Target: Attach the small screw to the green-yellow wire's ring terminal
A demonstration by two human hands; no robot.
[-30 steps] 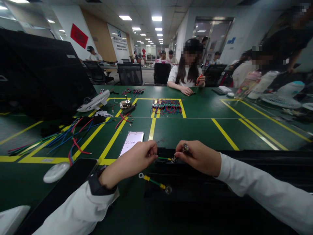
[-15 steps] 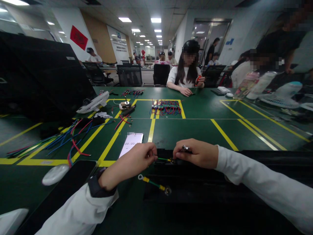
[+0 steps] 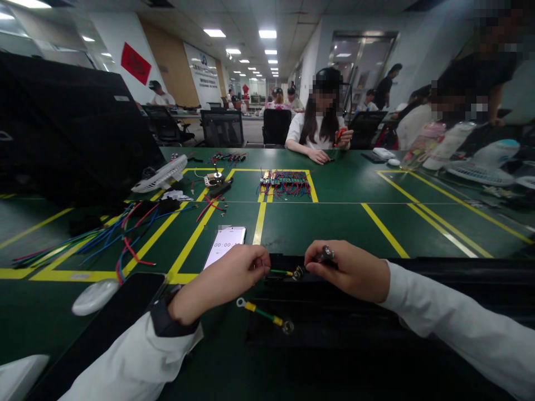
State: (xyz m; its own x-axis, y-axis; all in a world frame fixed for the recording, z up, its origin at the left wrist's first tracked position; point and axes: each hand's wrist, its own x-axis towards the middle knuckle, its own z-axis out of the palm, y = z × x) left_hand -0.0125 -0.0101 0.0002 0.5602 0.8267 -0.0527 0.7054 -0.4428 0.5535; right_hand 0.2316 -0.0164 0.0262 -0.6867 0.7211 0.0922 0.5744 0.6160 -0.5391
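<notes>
My left hand (image 3: 246, 264) is closed in a pinch on one end of a short green wire (image 3: 281, 272) with yellow sleeves. The wire's other end has a ring terminal (image 3: 297, 273) seated at a round fastener on a long black metal part (image 3: 397, 289). Just right of that fastener, my right hand (image 3: 346, 270) is closed around a shiny metal piece (image 3: 328, 255); its kind is mostly hidden by the fingers. Nearer me, a second green wire (image 3: 264, 313) is fixed to another black part at its right end, its left ring terminal sticking out free.
A phone (image 3: 225, 242) showing a timer lies beyond my left hand. Loose coloured wires (image 3: 112, 231), a white mouse (image 3: 95, 296) and a large black box (image 3: 62, 128) are at left. Small wired circuit boards (image 3: 288, 182) lie ahead. A person (image 3: 320, 122) sits across the table.
My right hand has moved slightly right, away from the fastener, with the metal piece still in it, uncovering the ring terminal. My left hand has stayed on the wire.
</notes>
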